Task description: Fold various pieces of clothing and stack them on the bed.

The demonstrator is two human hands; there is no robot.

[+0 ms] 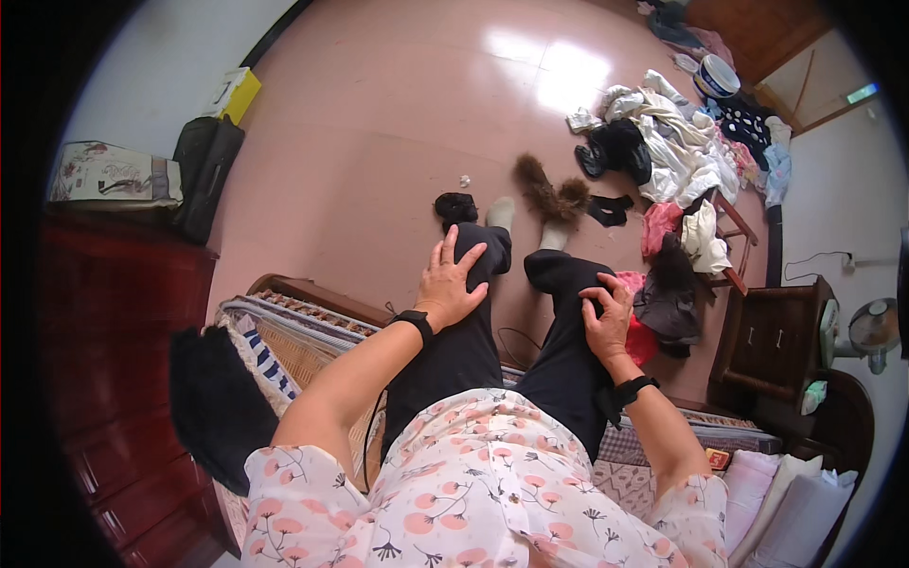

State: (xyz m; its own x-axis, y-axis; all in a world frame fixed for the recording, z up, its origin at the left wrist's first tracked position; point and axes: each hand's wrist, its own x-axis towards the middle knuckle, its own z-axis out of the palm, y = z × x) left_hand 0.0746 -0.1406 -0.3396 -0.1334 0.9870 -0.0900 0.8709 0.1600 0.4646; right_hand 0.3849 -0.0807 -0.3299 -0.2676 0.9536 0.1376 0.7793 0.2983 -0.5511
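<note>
I sit on the edge of a bed in dark trousers (433,376), my knees apart. My left hand (452,284) lies on the left knee with spread fingers and holds nothing. On the right knee rests my right hand (609,319), its fingers bent but apart, with nothing visible in it. Each wrist wears a black band. Below the knees, my light-socked feet (501,213) are on the floor. A brown furry item (557,195) lies at the right foot. Beside the left foot sits a crumpled black item (456,207); a black strip of fabric (611,211) lies farther right.
A large heap of white clothes (682,149) spreads over the pink floor (369,142) at right, near a white bucket (717,77). A wooden stool (738,234), nightstand (763,334) and fan (873,323) stand right. A red wooden cabinet (128,284) and black case (206,177) stand left.
</note>
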